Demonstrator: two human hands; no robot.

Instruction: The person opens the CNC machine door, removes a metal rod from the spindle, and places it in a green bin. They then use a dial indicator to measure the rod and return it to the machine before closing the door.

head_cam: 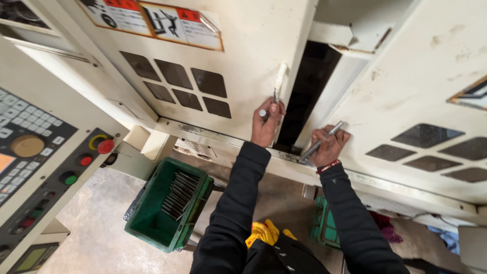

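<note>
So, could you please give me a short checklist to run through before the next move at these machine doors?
1. Left hand grips the left door handle: ok.
2. Right hand holds a metal rod: ok.
3. Gap between the doors is open: ok.
4. Inside of the machine free of obstructions: cannot tell, it is dark.
5. Green bin of rods stands below, apart from both arms: ok.
6. Red stop button pressed or released: cannot tell.

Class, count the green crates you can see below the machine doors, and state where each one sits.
2. One green crate stands left of the person's arms, holding dark metal rods. A second green crate sits right of them, partly hidden behind the right sleeve; others may be hidden.
</note>
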